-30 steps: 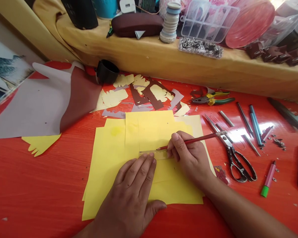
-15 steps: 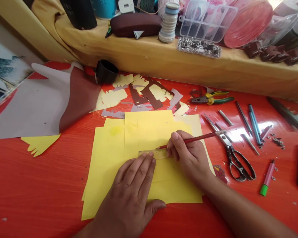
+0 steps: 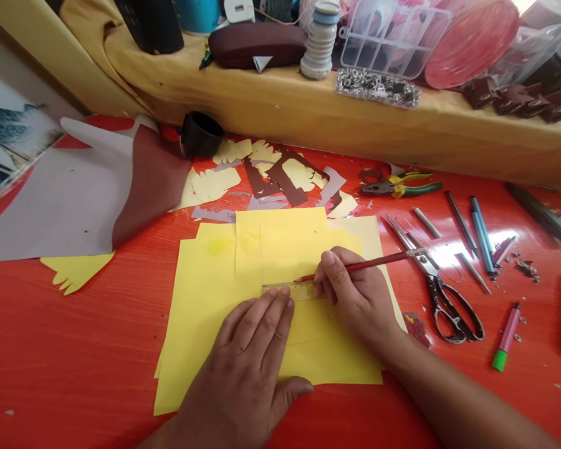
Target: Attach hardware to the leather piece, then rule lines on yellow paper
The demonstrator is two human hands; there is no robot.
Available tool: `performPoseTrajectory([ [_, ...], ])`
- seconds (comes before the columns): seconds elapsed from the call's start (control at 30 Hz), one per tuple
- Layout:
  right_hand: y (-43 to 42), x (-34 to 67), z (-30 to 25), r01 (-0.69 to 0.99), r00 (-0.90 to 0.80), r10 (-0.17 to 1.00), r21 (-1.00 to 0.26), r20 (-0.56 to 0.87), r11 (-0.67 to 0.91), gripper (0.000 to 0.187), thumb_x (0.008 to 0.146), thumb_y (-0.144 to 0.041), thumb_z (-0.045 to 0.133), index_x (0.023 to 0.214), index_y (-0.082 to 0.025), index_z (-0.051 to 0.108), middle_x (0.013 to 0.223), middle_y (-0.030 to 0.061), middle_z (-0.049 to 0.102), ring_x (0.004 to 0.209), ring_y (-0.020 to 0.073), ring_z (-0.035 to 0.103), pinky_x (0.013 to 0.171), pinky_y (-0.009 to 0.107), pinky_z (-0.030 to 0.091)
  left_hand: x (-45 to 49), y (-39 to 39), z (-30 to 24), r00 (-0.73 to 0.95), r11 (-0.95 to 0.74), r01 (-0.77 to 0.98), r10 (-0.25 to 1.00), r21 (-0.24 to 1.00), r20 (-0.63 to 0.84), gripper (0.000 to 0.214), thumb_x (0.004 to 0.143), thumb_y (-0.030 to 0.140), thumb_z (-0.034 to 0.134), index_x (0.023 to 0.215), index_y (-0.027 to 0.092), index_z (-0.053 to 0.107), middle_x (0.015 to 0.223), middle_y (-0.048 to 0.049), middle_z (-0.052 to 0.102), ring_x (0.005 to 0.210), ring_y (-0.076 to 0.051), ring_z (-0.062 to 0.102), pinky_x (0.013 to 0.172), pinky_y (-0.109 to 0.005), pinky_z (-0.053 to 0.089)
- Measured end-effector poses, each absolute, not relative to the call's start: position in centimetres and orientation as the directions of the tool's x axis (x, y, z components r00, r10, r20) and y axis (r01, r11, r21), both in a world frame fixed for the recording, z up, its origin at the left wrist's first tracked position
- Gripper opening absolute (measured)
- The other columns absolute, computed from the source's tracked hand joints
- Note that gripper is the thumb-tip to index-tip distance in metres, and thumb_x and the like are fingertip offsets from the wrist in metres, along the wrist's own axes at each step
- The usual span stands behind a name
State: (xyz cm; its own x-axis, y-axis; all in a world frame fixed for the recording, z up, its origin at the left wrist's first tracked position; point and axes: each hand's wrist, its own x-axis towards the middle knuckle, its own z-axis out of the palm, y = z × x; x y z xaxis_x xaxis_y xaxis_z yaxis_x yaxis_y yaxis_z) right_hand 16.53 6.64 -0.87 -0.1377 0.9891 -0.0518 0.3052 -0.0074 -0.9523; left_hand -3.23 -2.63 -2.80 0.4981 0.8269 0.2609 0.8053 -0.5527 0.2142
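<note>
Yellow paper sheets (image 3: 280, 249) lie overlapped on the red table (image 3: 65, 349), near me. My left hand (image 3: 247, 355) presses spread flat on a clear plastic ruler (image 3: 292, 290); my right hand (image 3: 355, 293) grips a red pencil (image 3: 369, 265) at its far edge.

bright daylight, glare on tabletop (image 3: 444, 254), curved edges

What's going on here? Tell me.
A person is working with bare hands at a red table. The left hand presses a clear ruler flat onto stacked sheets of yellow paper. The right hand holds a red pencil, its tip at the ruler's upper edge. Scissors and pliers lie to the right of the paper, and cut scraps lie beyond it.
</note>
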Motion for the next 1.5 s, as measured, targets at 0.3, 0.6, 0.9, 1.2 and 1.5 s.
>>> performPoseTrajectory([
  [0.3,6.7,16.5,-1.1,0.28,-0.152,0.987,-0.96,-0.044,0.0,0.052,0.109,-0.055,0.051,0.071,-0.022,0.06,0.059,-0.0008,0.057,0.054,0.0127,0.05,0.053,0.027,0.038,-3.2,-2.5,-2.7,0.499,-0.557,0.8,0.824,0.221,0.269,0.069,0.109,0.057,0.048,0.154,0.006,0.053,0.159,-0.0153,0.057,0.147,-0.031,0.049,0.125,-0.043,0.028],
  [0.6,6.6,16.5,-1.0,0.231,-0.127,0.989,-0.972,-0.069,-0.038,0.052,0.109,-0.057,0.051,0.072,-0.022,0.061,0.055,-0.0027,0.051,0.052,0.0131,0.05,0.051,0.027,0.037,-3.2,-2.5,-2.7,0.504,-0.558,0.802,0.824,0.213,0.26,0.07,0.108,0.058,0.05,0.155,0.006,0.052,0.16,-0.0143,0.056,0.148,-0.03,0.048,0.124,-0.043,0.03],
  [0.9,6.6,16.6,-1.3,0.231,-0.135,0.99,-0.973,-0.04,-0.008,0.051,0.109,-0.056,0.052,0.072,-0.021,0.06,0.057,-0.0023,0.054,0.054,0.0126,0.051,0.052,0.026,0.038,-3.2,-2.5,-2.8,0.504,-0.559,0.8,0.823,0.217,0.264,0.069,0.11,0.058,0.046,0.153,0.005,0.053,0.16,-0.0148,0.056,0.148,-0.03,0.047,0.124,-0.043,0.028],
  [1.2,7.0,16.7,-1.1,0.197,-0.134,0.991,-0.98,-0.01,0.017,0.054,0.108,-0.059,0.053,0.071,-0.021,0.06,0.054,-0.0029,0.053,0.052,0.0123,0.05,0.054,0.027,0.04,-3.3,-2.7,-2.9,0.534,-0.58,0.801,0.805,0.148,0.258,0.071,0.11,0.06,0.043,0.155,0.004,0.049,0.161,-0.0175,0.054,0.15,-0.031,0.044,0.122,-0.045,0.031],
  [1.5,6.5,16.8,-1.9,0.213,-0.067,0.977,-0.953,0.204,0.213,0.052,0.109,-0.056,0.051,0.071,-0.022,0.059,0.056,-0.0022,0.053,0.052,0.013,0.05,0.053,0.027,0.039,-3.6,-2.9,-3.7,0.518,-0.557,0.802,0.828,0.215,0.215,0.073,0.11,0.061,0.042,0.164,0.012,0.036,0.165,-0.0158,0.049,0.151,-0.032,0.043,0.12,-0.051,0.039],
])
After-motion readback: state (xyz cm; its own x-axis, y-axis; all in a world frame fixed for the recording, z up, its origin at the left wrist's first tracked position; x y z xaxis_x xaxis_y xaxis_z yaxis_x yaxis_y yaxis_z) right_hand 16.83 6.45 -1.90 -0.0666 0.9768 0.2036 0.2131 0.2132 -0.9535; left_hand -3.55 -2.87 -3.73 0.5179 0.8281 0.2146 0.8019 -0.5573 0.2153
